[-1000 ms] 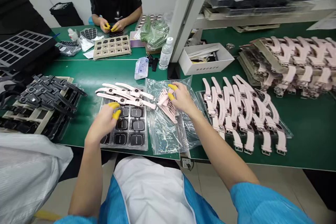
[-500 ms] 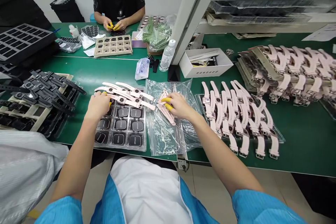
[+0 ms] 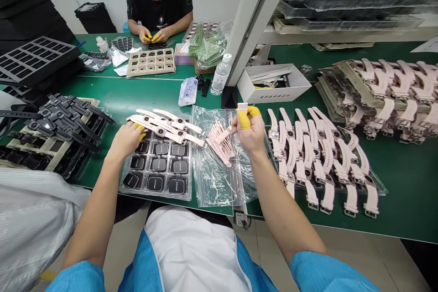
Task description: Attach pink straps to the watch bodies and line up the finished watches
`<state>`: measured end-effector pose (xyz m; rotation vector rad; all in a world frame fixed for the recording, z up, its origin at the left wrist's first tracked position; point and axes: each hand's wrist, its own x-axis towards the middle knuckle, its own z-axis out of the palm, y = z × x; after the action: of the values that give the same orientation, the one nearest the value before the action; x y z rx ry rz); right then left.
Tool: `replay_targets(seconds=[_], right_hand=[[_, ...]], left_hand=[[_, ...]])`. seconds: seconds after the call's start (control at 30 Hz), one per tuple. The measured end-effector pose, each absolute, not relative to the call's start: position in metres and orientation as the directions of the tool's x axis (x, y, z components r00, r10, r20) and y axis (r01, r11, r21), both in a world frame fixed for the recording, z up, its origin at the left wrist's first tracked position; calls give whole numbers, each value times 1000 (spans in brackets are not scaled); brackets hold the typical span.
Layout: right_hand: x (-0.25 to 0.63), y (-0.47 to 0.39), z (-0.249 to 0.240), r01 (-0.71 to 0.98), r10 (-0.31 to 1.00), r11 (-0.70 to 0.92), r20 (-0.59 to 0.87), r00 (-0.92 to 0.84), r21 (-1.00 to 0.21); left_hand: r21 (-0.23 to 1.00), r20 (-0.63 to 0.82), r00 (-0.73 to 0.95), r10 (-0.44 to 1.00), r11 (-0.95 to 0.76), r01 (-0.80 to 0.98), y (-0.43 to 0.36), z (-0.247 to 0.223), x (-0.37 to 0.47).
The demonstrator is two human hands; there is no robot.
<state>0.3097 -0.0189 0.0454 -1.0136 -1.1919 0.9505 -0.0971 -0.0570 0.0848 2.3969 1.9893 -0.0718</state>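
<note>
My left hand (image 3: 127, 140), with yellow finger cots, is closed at the left end of several pink watches (image 3: 160, 131), fingers pinching the nearest one by its strap. These watches lie across the far rows of a clear tray (image 3: 190, 182) with dark square watch faces in its pockets. My right hand (image 3: 251, 130), also in yellow finger cots, is raised and grips a pink watch strap (image 3: 242, 106), whose end sticks up above the fingers. Below and left of it, a pile of loose pink straps (image 3: 221, 146) rests on clear plastic bags (image 3: 215, 189).
Pink watches (image 3: 316, 150) fill a tray at right, with stacked trays of more (image 3: 386, 91) behind. Black watches (image 3: 65, 116) lie on trays at left. A white box (image 3: 273, 84), bottle (image 3: 221, 75) and phone (image 3: 229, 98) stand ahead. A co-worker (image 3: 160, 4) sits opposite.
My right hand has lifted off the strap pile, up and to the right, with a pink strap in its fingers. My left hand stays by the watches. The view has shifted slightly.
</note>
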Motion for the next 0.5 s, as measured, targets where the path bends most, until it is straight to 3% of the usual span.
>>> replay_targets(seconds=[0.07,0.13,0.2,0.27,0.37,0.5], right_hand=[[298,-14,47,-247,985,173,169,37,-953],[289,-12,47,-387,993,43,82,-85,-921],[281,-14,44,-441,985,-58,19,-169,-896],[274,-20,40,-452,978,-122,-29,-208,-884],[265,-35,34,-459,966,-185,-76,-247,-869],[259,-53,28,-446,941,-232,-83,-328,-864]], left_hand=[[115,-41,98,994,-93,989,-60,101,-89],[355,2,19,1000,-18,935,-62,118,-71],[650,48,28,998,-52,758,-62,128,-38],[840,40,156,987,-118,529,-57,125,4],[915,85,290,953,-190,357,-44,100,61],[879,205,380,902,-340,334,-33,62,87]])
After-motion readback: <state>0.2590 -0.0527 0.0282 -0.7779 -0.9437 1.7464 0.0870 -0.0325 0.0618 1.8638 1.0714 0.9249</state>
